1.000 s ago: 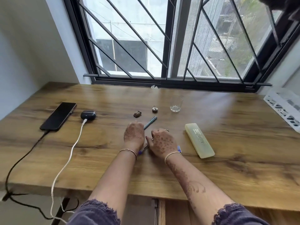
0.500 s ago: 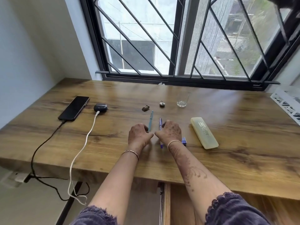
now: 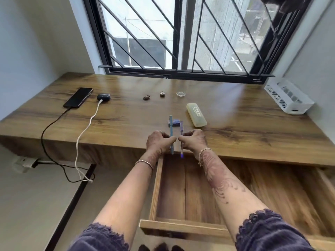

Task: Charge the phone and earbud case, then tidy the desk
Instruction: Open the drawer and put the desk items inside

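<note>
My left hand (image 3: pixel 159 141) pinches a teal pen (image 3: pixel 171 128) at the desk's front edge. Beside it my right hand (image 3: pixel 194 140) pinches a purple pen (image 3: pixel 181 129). Both pens point away from me, and their near ends hang over an open wooden drawer (image 3: pixel 174 187). A small blue eraser (image 3: pixel 175 122) lies just behind the pens. The black phone (image 3: pixel 78 97) lies far left with a black cable (image 3: pixel 50 124) plugged in. The dark earbud case (image 3: pixel 103 97) next to it has a white cable (image 3: pixel 85 131) attached.
A yellowish pencil case (image 3: pixel 196 115) lies right of the pens. Two small brown trinkets (image 3: pixel 146 97) (image 3: pixel 162 94) and a small glass dish (image 3: pixel 181 93) sit further back. A white basket (image 3: pixel 288 97) stands at the far right. The wooden desk (image 3: pixel 253 127) ends at the barred window.
Both hands have drawn the two pens back from mid-desk to the front edge. The drawer below has come into view, open. The camera has tilted down.
</note>
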### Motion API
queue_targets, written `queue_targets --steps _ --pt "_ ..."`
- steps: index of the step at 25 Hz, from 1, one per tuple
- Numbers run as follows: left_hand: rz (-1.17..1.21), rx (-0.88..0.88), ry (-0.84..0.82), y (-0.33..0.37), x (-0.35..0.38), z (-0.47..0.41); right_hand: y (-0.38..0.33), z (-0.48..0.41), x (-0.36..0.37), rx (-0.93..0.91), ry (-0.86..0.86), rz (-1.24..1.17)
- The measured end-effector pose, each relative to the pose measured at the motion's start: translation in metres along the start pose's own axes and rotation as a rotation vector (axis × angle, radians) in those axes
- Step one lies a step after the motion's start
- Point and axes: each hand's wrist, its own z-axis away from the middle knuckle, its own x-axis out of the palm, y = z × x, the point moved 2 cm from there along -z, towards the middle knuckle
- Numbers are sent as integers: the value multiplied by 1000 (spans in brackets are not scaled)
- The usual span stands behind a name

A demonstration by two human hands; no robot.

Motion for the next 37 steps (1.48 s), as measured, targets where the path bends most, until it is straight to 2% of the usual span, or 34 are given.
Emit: queue_targets --steps 4,6,10,13,16,20,28,32,35,37 --pt "45 -84 -90 -14 27 57 34 50 -41 37 -38 -16" --pt "-29 -102 -121 -31 42 75 56 65 -51 77 -90 -16" --pt "-217 -179 -272 -59 76 96 106 80 -50 233 -180 160" --pt "-347 -183 -301 -69 88 93 126 76 -38 295 -216 240" --pt "-441 -174 -288 -77 98 78 128 63 -26 288 -144 326" --pt "-425 -180 -269 -92 115 71 140 51 -11 282 -35 359" --pt "-425 -170 -274 -99 118 59 151 42 3 276 -38 393" --pt "-417 -148 -214 -95 113 64 147 49 -3 256 -17 369" --pt "-381 -99 -134 -85 105 68 138 56 -14 189 21 344" --pt "-326 -35 -83 -71 98 71 127 64 -22 82 35 352"
